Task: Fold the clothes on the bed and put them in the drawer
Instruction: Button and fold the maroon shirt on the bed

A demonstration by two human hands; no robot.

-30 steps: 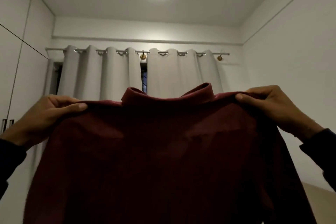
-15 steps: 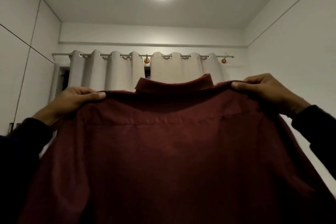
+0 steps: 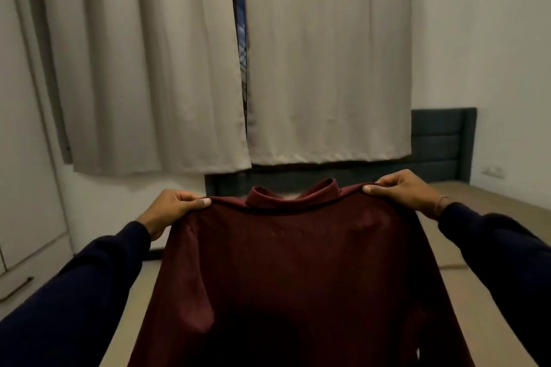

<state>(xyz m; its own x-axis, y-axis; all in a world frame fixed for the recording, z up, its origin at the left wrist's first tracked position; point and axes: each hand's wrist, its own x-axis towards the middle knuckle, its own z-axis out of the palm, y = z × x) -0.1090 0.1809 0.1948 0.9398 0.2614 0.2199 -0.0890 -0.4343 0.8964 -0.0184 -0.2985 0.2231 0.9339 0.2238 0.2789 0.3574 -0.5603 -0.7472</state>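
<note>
Maroon cloth is pinched at both shoulders. Left hand (image 3: 171,208) grips the left shoulder seam of the shirt (image 3: 295,271), thumb on the near face and fingers curled over the top edge behind it. Right hand (image 3: 402,191) grips the right shoulder seam the same way, thumb flat along the edge; a thin bracelet (image 3: 439,202) circles that wrist. Both forearms wear dark navy sleeves (image 3: 89,286) that run in from the lower corners.

Held between the hands, the shirt hangs spread with its back toward the viewer, its stand-up collar (image 3: 293,194) upright at mid-span and one sleeve of its own falling along the left side. Its lower part drapes down over the bed (image 3: 483,217), whose tan surface shows to the right of and beneath the shirt; whether the hem touches the bed cannot be told.

Beyond the shirt stands a dark padded headboard (image 3: 441,140), partly covered by pale curtains (image 3: 149,53) parted by a narrow gap. Left of the shirt is a white wardrobe (image 3: 26,188) with a drawer handle (image 3: 18,292) low down. Right of the headboard, a wall socket (image 3: 493,171).
</note>
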